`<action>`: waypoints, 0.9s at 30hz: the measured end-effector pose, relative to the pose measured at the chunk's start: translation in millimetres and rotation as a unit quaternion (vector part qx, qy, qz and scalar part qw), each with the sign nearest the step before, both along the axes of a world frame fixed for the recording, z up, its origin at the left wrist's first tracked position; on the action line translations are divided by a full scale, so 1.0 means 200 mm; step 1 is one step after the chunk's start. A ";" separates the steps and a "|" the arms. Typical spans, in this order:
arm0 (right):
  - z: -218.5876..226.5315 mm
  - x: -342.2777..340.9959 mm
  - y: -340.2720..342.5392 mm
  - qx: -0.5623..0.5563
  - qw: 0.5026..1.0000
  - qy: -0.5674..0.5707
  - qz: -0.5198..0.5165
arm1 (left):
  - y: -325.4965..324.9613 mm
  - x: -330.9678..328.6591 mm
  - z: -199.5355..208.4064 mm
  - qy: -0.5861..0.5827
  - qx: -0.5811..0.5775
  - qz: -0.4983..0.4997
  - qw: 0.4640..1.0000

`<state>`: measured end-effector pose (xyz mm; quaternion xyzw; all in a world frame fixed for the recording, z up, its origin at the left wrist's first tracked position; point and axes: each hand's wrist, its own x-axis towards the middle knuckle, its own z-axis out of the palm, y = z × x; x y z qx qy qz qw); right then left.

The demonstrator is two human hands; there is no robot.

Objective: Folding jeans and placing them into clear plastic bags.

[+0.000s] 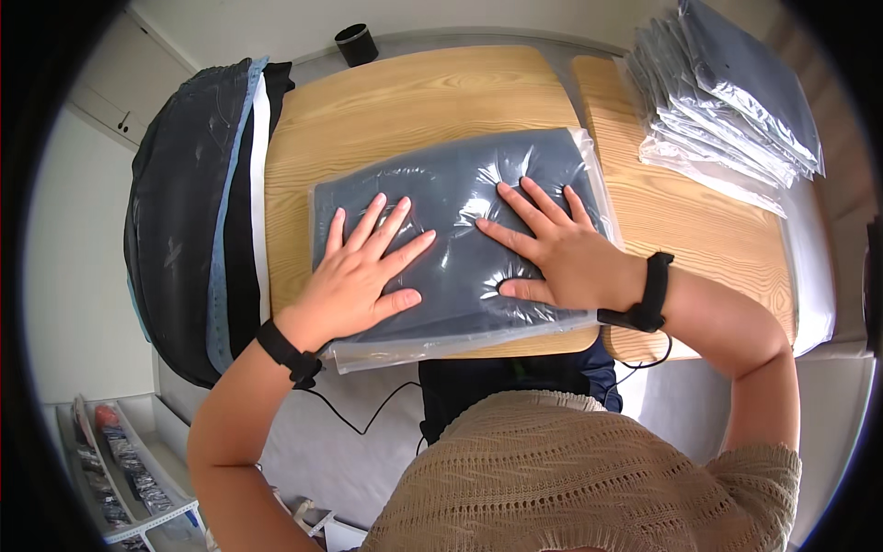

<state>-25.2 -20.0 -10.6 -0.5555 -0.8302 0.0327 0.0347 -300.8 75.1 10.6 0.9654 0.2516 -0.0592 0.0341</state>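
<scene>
A dark, folded garment in a clear plastic bag (451,267) lies flat on the wooden table in front of me. My left hand (359,267) rests palm down on its left half, fingers spread. On the right half, my right hand (561,248) presses down the same way, with its fingers apart. The plastic shines and wrinkles round the fingertips of both hands. Loose clear film sticks out past the garment along the near and right edges. Each wrist wears a black strap with a cable.
A tall pile of dark and blue garments (189,212) stands at the table's (414,87) left edge. Bagged garments (727,101) are stacked at the far right, on a second tabletop (681,239). A black bin (356,44) stands beyond the table. White trays (152,460) hold small packets at lower left.
</scene>
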 end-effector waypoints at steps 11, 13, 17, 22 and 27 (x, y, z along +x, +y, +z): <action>-0.01 0.00 0.05 -0.058 0.998 0.038 -0.009 | 0.05 0.01 -0.05 0.008 -0.039 -0.004 0.999; -0.01 0.01 0.06 -0.057 0.997 0.045 -0.007 | 0.06 0.01 -0.06 -0.008 -0.022 -0.006 1.000; -0.02 0.02 0.05 -0.041 0.998 0.043 -0.007 | 0.05 0.02 -0.06 0.009 -0.022 -0.004 1.000; -0.01 0.04 0.03 -0.045 0.997 0.056 -0.002 | 0.03 0.02 -0.06 0.010 -0.024 0.001 1.000; -0.02 0.13 0.05 -0.144 0.961 0.233 0.027 | 0.03 -0.03 -0.02 0.018 -0.073 -0.007 0.997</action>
